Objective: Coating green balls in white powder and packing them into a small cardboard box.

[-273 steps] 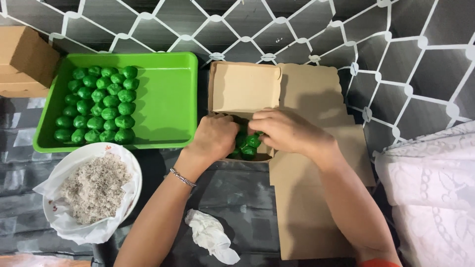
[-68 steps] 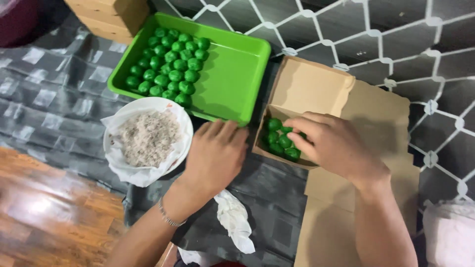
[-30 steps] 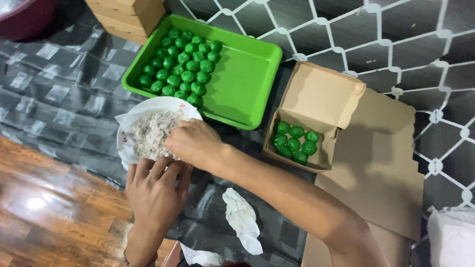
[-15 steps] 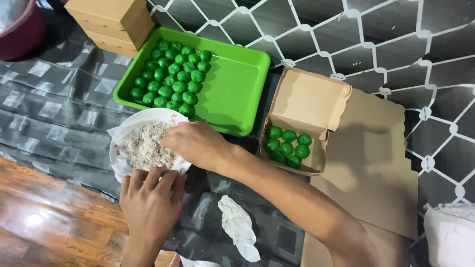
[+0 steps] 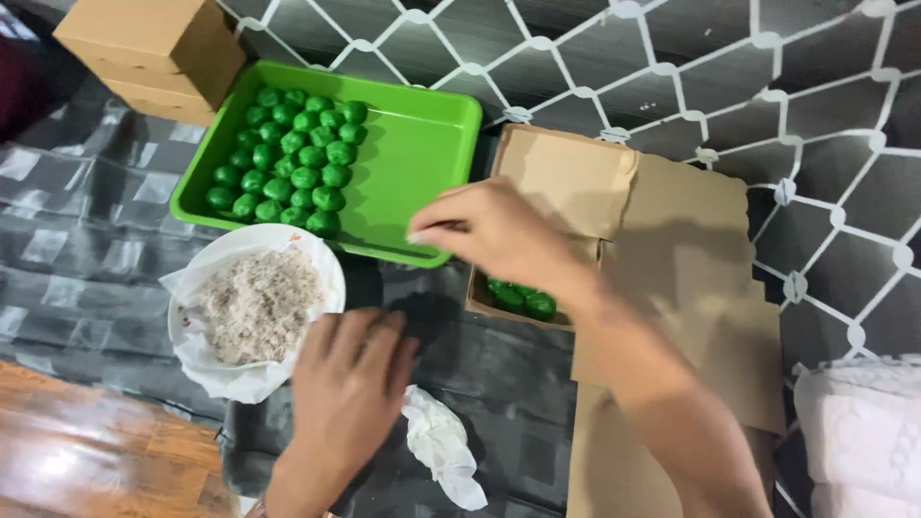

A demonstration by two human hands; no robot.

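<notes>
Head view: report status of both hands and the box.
Right hand pinched, above cardboard box of green balls. Left hand flat beside bowl. Nothing obstructing.

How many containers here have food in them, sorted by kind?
Green tray of green balls: 1
White bowl of pale shreds: 1
Open cardboard box with green balls: 1
Total: 3

Bare green tray (image 5: 422, 163) floor right of the balls (image 5: 297, 163); bowl (image 5: 251, 317) and box (image 5: 537, 240) flanking.
</notes>
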